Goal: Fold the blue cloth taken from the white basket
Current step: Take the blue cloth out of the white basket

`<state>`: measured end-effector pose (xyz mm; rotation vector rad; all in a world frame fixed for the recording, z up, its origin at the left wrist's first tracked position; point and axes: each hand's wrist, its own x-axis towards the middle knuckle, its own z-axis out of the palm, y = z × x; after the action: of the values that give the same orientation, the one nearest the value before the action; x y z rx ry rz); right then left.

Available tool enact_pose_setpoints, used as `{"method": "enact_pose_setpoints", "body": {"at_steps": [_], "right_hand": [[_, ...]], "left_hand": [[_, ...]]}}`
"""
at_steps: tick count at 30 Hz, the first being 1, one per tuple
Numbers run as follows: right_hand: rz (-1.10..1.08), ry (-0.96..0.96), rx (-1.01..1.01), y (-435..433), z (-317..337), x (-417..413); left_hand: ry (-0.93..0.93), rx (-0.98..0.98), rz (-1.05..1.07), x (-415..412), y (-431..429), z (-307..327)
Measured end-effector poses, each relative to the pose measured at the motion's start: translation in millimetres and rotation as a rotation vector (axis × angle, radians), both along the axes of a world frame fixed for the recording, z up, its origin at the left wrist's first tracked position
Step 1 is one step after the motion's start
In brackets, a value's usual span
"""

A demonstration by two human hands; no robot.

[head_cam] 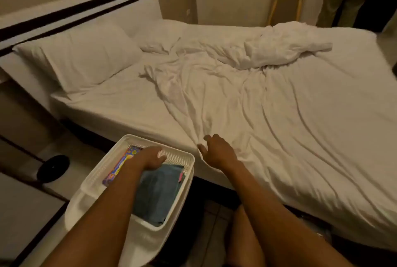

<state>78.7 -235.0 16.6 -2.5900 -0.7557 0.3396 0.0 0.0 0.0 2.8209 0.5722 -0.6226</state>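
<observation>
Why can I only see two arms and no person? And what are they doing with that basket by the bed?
The camera sits on the person's head and looks down, so you see only their arms, just as you do when you look at your own hands. The left hand reaches into the white basket, just above the blue cloth that lies inside beside a colourful thing. Its fingers hold nothing yet. The right hand hovers open over the edge of the wrinkled white sheet on the bed. A pillow lies farther back.
</observation>
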Motion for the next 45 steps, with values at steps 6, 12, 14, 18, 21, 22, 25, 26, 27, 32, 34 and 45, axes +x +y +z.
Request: {"method": "enact_pose_setpoints", "body": {"at_steps": [6, 12, 14, 18, 21, 22, 25, 26, 27, 32, 34, 45], "right_hand": [[0.140, 0.087, 0.027, 59.5, -42.3, -30.5], [0.281, 0.184, -0.130, 87.1, -75.0, -38.4], [0.301, 0.109, -0.188, 95.4, -82.7, -39.5], [0.279, -0.027, -0.263, 105.7, -100.5, -39.0], [0.271, -0.087, -0.280, 108.1, -103.3, -35.1], [0.270, -0.086, -0.275, 108.5, -102.9, -34.4], [0.279, -0.071, -0.285, 108.0, -99.0, -34.6], [0.284, -0.055, -0.285, 107.4, -96.6, -34.7], [0.286, -0.033, -0.279, 106.7, -93.7, -35.1], [0.218, 0.210, -0.132, 101.3, -77.8, -37.7], [0.213, 0.244, -0.080, 97.4, -63.5, -40.2], [0.107, -0.060, 0.171, 3.8, 80.3, -18.9]], "left_hand": [[0.071, -0.003, 0.013, -5.7, 29.8, -36.2], [0.120, 0.091, -0.082, -4.9, 39.0, -61.3], [0.160, 0.125, -0.098, -5.4, 41.2, -68.1], [0.177, 0.248, -0.156, 0.3, 46.6, -70.5], [0.185, 0.332, -0.231, 10.9, 45.7, -63.6], [0.200, 0.339, -0.244, 12.4, 45.0, -61.4], [0.212, 0.266, -0.229, 9.0, 45.4, -55.1], [0.207, 0.218, -0.207, 5.6, 46.6, -50.5], [0.204, 0.181, -0.194, 1.9, 47.8, -44.0], [0.145, 0.082, -0.174, -13.8, 47.6, 11.6], [0.105, 0.075, -0.189, -19.8, 39.9, 38.9], [-0.434, 0.021, -0.178, -28.1, -24.0, 170.0]]}}
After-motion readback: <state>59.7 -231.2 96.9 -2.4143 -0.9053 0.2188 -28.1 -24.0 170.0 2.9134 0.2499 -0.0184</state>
